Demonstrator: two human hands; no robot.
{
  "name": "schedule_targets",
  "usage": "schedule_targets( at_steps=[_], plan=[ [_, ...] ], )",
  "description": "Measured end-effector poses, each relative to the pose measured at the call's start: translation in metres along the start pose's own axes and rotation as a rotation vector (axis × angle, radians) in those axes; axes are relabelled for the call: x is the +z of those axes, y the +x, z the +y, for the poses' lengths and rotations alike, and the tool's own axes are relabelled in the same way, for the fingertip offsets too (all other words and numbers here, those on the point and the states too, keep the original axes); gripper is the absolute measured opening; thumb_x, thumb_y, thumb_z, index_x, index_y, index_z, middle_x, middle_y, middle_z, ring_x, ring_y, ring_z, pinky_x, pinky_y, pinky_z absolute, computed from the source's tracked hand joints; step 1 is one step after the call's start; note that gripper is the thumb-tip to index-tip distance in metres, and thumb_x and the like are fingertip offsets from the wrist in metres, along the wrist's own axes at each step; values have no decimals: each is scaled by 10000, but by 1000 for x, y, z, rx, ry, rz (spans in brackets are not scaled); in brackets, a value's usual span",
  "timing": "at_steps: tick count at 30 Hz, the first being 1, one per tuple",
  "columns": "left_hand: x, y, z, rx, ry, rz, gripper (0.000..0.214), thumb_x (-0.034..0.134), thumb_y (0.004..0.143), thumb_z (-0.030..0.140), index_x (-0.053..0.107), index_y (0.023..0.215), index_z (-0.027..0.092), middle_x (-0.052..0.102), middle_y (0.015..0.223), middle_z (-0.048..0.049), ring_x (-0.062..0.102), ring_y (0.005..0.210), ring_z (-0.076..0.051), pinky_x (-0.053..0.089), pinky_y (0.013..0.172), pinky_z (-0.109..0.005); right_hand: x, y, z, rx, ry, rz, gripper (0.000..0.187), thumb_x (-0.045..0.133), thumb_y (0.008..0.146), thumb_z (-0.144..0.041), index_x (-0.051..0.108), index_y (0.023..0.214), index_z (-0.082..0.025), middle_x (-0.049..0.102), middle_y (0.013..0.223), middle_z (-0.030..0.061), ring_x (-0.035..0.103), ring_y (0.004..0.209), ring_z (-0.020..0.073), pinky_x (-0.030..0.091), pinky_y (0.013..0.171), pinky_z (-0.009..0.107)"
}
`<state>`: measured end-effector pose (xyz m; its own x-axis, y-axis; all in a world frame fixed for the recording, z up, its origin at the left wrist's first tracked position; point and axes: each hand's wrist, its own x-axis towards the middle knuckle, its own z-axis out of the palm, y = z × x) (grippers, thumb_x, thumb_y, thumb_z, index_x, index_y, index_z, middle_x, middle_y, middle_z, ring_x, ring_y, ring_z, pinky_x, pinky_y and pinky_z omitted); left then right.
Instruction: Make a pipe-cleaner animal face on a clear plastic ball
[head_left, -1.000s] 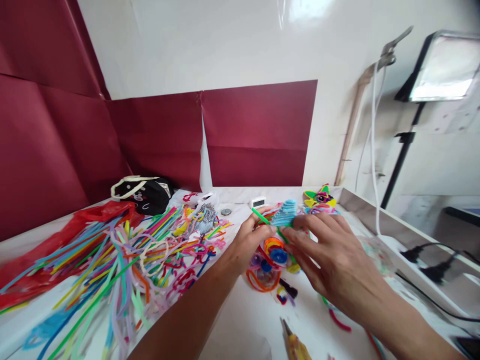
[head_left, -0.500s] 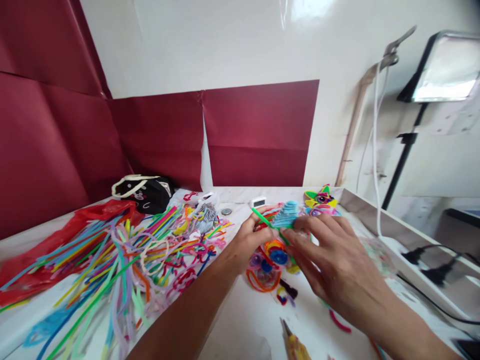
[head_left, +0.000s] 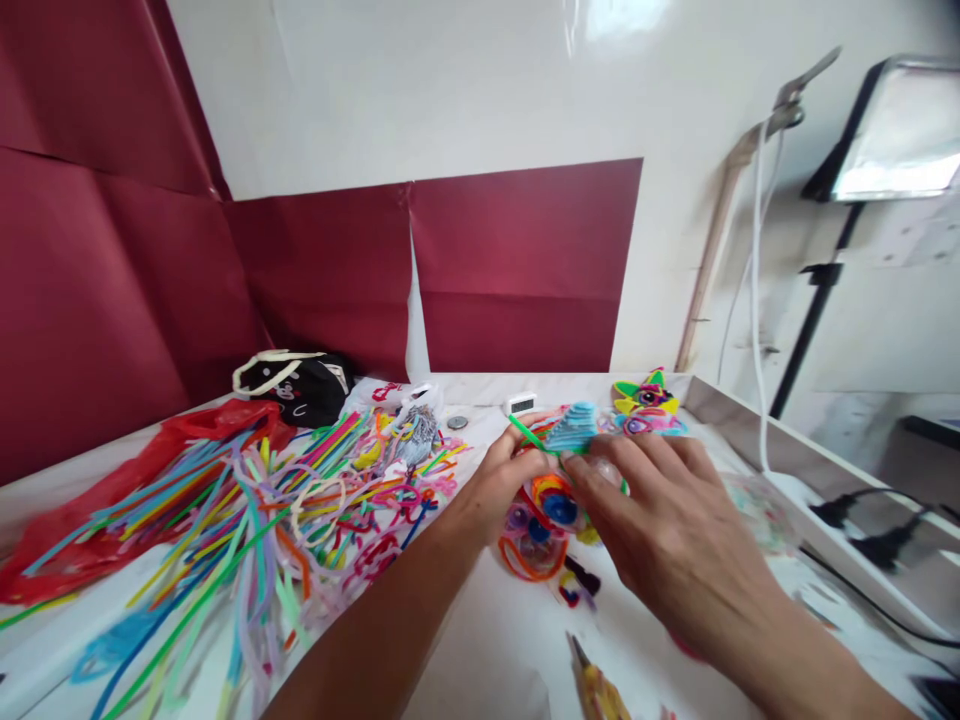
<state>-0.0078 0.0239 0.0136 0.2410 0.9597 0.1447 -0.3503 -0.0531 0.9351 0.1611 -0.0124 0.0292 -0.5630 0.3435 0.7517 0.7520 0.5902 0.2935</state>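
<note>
Between my hands is a light blue ridged piece [head_left: 571, 430] that looks built from rows of pipe cleaner. A green pipe cleaner [head_left: 527, 432] runs along its lower left edge. My left hand [head_left: 504, 488] pinches the green pipe cleaner near the piece's left corner, thumb against fingers. The closed fingers of my right hand [head_left: 660, 505] grip the lower right side of the blue piece; their tips are partly hidden. Just beneath lies a colourful coiled pipe-cleaner shape [head_left: 556, 503] with an orange, red and blue round. An orange-edged loop [head_left: 532, 560] sits lower on the table.
Many loose pipe cleaners [head_left: 247, 530] spread over the left side, partly on a red plastic bag [head_left: 127, 500]. A black pouch [head_left: 300, 388] stands behind them. A yellow-handled pointed tool [head_left: 600, 692] lies in front. At right are a yellow-green craft figure [head_left: 646, 398] and a power strip [head_left: 795, 505].
The view has shifted slightly. My right hand has turned a little and its fingers sit closer over the blue piece's lower side. My left hand keeps its pinch.
</note>
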Motion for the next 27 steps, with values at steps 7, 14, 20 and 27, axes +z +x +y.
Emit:
schedule_targets(
  at_steps=[7, 14, 20, 27],
  plan=[
    [-8, 5, 5, 4, -119, 77, 349, 667, 632, 200, 626, 976, 157, 682, 849, -19, 633, 759, -158, 488, 670, -236, -12, -4, 11, 191, 289, 263, 264, 563, 898, -182, 609, 1158, -182, 595, 1079, 118, 579, 953, 246, 454, 804, 398],
    [-18, 11, 4, -52, -185, 132, 214, 638, 636, 260, 597, 824, 165, 617, 619, 14, 612, 604, -170, 478, 572, -262, 9, -4, 33, 686, 749, 305, 389, 634, 857, -342, 553, 1225, -244, 599, 1191, 104, 594, 1063, 256, 519, 854, 441],
    [-15, 12, 5, -62, -235, 155, 181, 596, 638, 252, 594, 789, 153, 631, 611, -1, 643, 641, -184, 513, 621, -275, 21, -4, 35, 803, 1058, 193, 406, 665, 824, -394, 577, 1178, -214, 646, 1137, 118, 628, 1032, 247, 555, 809, 419],
    [-17, 13, 4, -53, -259, 167, 226, 584, 663, 266, 621, 858, 158, 649, 638, -3, 656, 663, -185, 528, 653, -290, 8, -2, 24, 487, 675, 318, 257, 611, 867, -251, 618, 1123, -248, 583, 1155, 95, 557, 1103, 250, 468, 922, 457]
  ],
)
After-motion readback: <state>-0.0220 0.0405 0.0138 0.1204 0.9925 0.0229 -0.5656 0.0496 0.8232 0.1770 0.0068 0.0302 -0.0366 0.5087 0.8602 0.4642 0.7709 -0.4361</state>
